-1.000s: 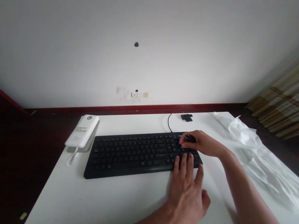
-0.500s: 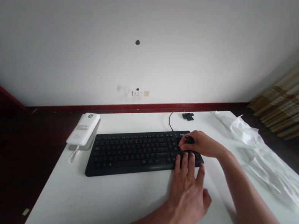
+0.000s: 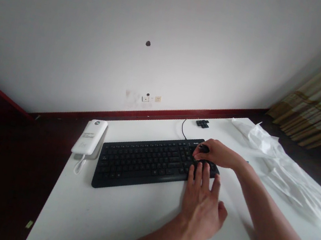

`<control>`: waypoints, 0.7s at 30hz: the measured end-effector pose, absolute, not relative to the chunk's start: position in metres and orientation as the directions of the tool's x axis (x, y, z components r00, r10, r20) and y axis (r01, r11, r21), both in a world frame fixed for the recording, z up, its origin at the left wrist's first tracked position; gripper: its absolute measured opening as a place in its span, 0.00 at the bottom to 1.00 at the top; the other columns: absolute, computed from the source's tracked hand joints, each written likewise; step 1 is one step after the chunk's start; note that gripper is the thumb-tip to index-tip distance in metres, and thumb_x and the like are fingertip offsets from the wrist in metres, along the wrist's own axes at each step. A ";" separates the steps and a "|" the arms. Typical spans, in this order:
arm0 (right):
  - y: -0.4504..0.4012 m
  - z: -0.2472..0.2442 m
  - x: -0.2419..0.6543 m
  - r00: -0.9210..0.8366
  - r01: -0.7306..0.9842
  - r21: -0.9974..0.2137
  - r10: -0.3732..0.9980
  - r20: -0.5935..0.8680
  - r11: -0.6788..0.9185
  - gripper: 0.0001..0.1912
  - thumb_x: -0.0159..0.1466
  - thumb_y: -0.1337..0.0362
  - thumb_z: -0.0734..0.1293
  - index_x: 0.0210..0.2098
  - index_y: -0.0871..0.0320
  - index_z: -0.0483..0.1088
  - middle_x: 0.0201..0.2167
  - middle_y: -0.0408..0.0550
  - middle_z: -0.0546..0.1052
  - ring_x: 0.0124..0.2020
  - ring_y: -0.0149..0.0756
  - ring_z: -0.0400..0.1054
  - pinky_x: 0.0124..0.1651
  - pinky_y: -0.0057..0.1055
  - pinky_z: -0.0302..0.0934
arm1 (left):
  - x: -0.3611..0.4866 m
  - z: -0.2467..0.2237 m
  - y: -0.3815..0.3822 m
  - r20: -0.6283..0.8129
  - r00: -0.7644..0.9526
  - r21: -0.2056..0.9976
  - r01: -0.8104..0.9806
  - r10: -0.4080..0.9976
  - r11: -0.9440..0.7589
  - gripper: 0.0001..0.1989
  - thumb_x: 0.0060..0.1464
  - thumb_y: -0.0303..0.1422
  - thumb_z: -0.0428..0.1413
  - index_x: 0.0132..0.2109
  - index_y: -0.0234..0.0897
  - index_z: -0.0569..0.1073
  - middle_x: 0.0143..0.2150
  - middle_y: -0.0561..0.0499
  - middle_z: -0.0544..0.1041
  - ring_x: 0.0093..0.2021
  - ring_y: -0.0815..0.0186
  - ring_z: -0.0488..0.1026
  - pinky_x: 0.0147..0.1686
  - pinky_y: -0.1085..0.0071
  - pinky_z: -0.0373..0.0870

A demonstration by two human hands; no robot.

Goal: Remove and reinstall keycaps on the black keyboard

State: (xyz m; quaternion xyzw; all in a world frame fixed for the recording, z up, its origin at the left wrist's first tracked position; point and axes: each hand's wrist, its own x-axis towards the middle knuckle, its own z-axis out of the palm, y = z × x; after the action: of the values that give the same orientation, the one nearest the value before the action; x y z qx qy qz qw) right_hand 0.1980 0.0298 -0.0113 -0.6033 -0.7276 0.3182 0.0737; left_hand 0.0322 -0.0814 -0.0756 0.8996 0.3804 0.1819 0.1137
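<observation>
A black keyboard [image 3: 140, 162] lies at a slant on the white table [image 3: 118, 220]. My left hand [image 3: 203, 204] rests at its near right edge, fingers spread and fingertips on the keys. Just above it, my right hand [image 3: 219, 153] is closed over the number-pad end, thumb and fingers pinched together. Something small and dark shows between those fingers; I cannot make out its kind. The keys beneath are partly hidden. Beyond the keyboard sits a small cluster of loose black keycaps [image 3: 202, 123].
At the left table edge lies a white power bank [image 3: 91, 136] with a short white cable loop [image 3: 79, 165]. A thin black cord [image 3: 184, 129] runs from the keyboard's back. Crumpled white plastic wrapping [image 3: 285, 171] spreads over the right side. Behind the table stands a wall [image 3: 99, 43].
Both hands stay in nearly the same place on the keyboard, with only a slight shift of the right fingers. A small teal spot now shows behind the right wrist.
</observation>
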 end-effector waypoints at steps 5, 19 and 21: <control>0.030 -0.011 0.199 -0.233 0.845 -0.531 0.935 -0.266 0.059 0.10 0.60 0.57 0.70 0.34 0.54 0.82 0.32 0.43 0.84 0.37 0.41 0.77 0.42 0.31 0.66 | 0.032 -0.076 -0.082 0.250 0.641 0.343 0.642 0.725 -0.686 0.34 0.66 0.45 0.51 0.73 0.33 0.62 0.77 0.34 0.54 0.77 0.45 0.49 0.72 0.41 0.57; 0.031 -0.013 0.200 -0.254 0.808 -0.586 0.928 -0.273 0.049 0.10 0.60 0.57 0.70 0.34 0.55 0.81 0.32 0.44 0.84 0.36 0.41 0.77 0.42 0.31 0.66 | 0.032 -0.074 -0.080 0.230 0.652 0.340 0.641 0.722 -0.688 0.34 0.66 0.45 0.51 0.72 0.32 0.61 0.77 0.34 0.54 0.78 0.46 0.48 0.74 0.44 0.53; 0.032 -0.014 0.204 -0.245 0.793 -0.609 0.927 -0.284 0.023 0.12 0.60 0.55 0.70 0.35 0.56 0.81 0.31 0.44 0.84 0.36 0.41 0.77 0.41 0.31 0.66 | 0.032 -0.073 -0.080 0.233 0.652 0.343 0.639 0.721 -0.689 0.34 0.66 0.45 0.51 0.72 0.32 0.62 0.77 0.33 0.54 0.78 0.47 0.48 0.75 0.46 0.52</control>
State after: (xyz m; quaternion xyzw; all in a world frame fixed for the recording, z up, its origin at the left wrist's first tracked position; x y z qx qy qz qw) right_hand 0.2035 0.0320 -0.0142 -0.6067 -0.7086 0.3471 0.0966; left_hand 0.0317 -0.0800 -0.0734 0.9015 0.3771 0.1779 0.1158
